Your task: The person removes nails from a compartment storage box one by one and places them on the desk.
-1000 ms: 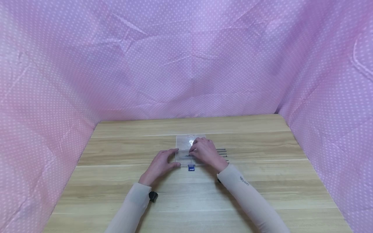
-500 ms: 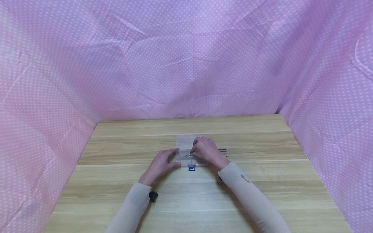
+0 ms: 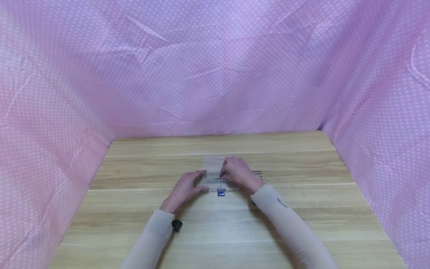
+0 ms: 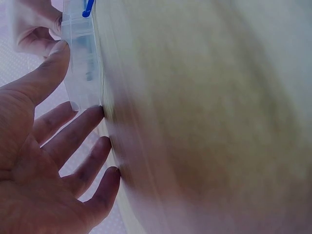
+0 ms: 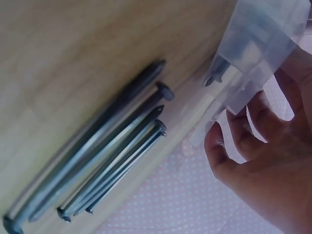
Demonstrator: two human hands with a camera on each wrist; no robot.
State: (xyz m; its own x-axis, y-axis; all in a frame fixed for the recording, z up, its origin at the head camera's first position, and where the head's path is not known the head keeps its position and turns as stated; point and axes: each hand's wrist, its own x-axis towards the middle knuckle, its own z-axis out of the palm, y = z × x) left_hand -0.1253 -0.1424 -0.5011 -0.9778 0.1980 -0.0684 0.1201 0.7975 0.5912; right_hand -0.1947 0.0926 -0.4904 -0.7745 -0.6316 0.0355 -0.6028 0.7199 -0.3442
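Observation:
A clear plastic box (image 3: 212, 185) with a blue latch (image 3: 221, 192) lies on the table, its lid (image 3: 211, 163) folded back. My left hand (image 3: 184, 189) holds the box's left end, thumb at the front corner and a finger at the back. Over the box, my right hand (image 3: 236, 173) pinches a nail (image 3: 216, 178) whose end sticks out leftward from the fingertips. Through the box wall, nail ends (image 5: 218, 73) show in the right wrist view. More loose steel nails (image 5: 105, 141) lie side by side on the table right of the box, partly hidden by my right hand in the head view.
The wood-grain table (image 3: 215, 231) spreads around the box on all sides. Pink dotted cloth (image 3: 215, 74) hangs behind the table and along both sides. A black wrist device (image 3: 176, 225) sits at my left cuff.
My right hand has shifted very slightly right and back, covering the bright spot on the lid and more of the loose nails. The left hand keeps its place on the box.

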